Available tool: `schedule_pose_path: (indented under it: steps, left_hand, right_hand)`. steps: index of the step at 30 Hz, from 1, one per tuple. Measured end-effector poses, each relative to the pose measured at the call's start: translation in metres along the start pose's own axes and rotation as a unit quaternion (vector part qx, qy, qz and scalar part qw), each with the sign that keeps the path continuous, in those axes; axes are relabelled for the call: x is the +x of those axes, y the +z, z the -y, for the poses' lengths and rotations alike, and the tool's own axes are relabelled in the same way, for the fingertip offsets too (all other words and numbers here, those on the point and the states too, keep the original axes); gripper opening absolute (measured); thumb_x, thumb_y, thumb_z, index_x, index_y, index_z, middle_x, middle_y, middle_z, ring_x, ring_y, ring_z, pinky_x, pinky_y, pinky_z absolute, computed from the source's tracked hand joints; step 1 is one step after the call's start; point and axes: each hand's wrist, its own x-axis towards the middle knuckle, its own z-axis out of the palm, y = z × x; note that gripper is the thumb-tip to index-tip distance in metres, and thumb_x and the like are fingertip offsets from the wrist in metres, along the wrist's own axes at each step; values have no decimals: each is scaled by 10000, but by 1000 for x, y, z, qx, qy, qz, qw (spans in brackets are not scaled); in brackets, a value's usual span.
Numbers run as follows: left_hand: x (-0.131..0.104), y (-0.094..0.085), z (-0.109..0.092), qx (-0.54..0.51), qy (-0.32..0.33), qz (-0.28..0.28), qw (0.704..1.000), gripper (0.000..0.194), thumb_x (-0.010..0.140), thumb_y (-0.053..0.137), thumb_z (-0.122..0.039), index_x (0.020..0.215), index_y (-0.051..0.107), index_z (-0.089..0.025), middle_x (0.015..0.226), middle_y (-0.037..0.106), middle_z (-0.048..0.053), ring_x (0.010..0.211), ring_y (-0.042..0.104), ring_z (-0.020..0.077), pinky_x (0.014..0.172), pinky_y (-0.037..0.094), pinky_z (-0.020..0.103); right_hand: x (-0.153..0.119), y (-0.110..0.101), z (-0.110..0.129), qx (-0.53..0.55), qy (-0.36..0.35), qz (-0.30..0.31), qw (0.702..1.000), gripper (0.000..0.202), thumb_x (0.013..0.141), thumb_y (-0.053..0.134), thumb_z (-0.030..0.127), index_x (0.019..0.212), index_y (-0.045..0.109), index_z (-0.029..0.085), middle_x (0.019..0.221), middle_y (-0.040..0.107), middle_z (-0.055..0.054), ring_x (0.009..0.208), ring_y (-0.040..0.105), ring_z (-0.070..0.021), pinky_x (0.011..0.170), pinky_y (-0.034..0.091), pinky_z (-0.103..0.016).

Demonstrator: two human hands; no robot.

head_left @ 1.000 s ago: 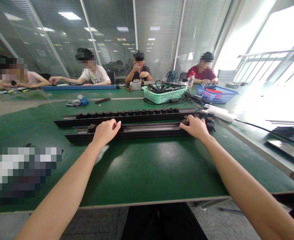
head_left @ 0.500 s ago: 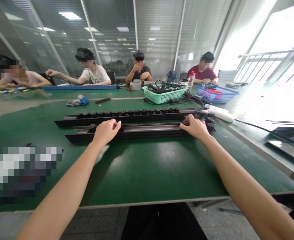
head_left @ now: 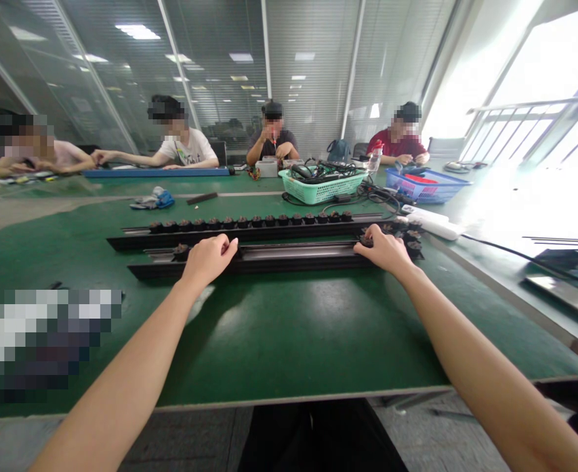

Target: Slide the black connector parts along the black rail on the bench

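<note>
Two long black rails lie side by side on the green table. The far rail (head_left: 249, 233) carries a row of several small dark round parts (head_left: 242, 222). My left hand (head_left: 212, 257) rests over the left part of the near rail (head_left: 298, 262), fingers curled round something dark that they mostly hide. One dark round part (head_left: 181, 252) sits in that rail just left of this hand. Toward the near rail's right end, my right hand (head_left: 380, 248) is closed on a small dark round part (head_left: 366, 241). More such parts (head_left: 413, 246) stand right of it.
Behind the rails stand a green basket of cables (head_left: 323, 190) and a blue basket (head_left: 424, 187). A white power strip (head_left: 433, 223) lies at the right, gloves (head_left: 153, 198) at the back left. Several people sit across the table (head_left: 289, 393).
My hands and the rails have not visibly moved. Across the table, the hand of the person in white has shifted slightly.
</note>
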Motion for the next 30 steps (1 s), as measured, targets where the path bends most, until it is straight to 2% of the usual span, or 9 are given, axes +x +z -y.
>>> schedule_pose_path:
  steps: [15, 23, 30]
  left_hand:
    - [-1, -3, -2, -1, -6, 7, 1000, 487, 991, 342, -550, 787, 638, -221, 797, 738, 99, 778, 698, 265, 672, 439, 321]
    - [0, -3, -4, 6, -14, 13, 1000, 493, 994, 337, -553, 799, 642, -219, 813, 739, 107, 782, 696, 278, 681, 436, 331]
    - [-1, -4, -4, 3, -11, 8, 1000, 490, 990, 341, -555, 788, 636, -221, 801, 738, 104, 779, 699, 274, 680, 441, 328]
  right_hand:
    - [2, -1, -5, -2, 22, 3, 1000, 444, 836, 502, 598, 1086, 519, 232, 979, 721, -120, 971, 661, -355, 912, 415, -466]
    - [2, -3, -5, -26, 30, 28, 999, 501, 865, 476, 619, 1134, 585, 211, 1084, 726, -149, 1075, 655, -372, 938, 416, -472]
    - [1, -6, -4, -30, 39, 31, 998, 503, 866, 490, 619, 1123, 607, 204, 1059, 728, -153, 1050, 663, -371, 920, 425, -469]
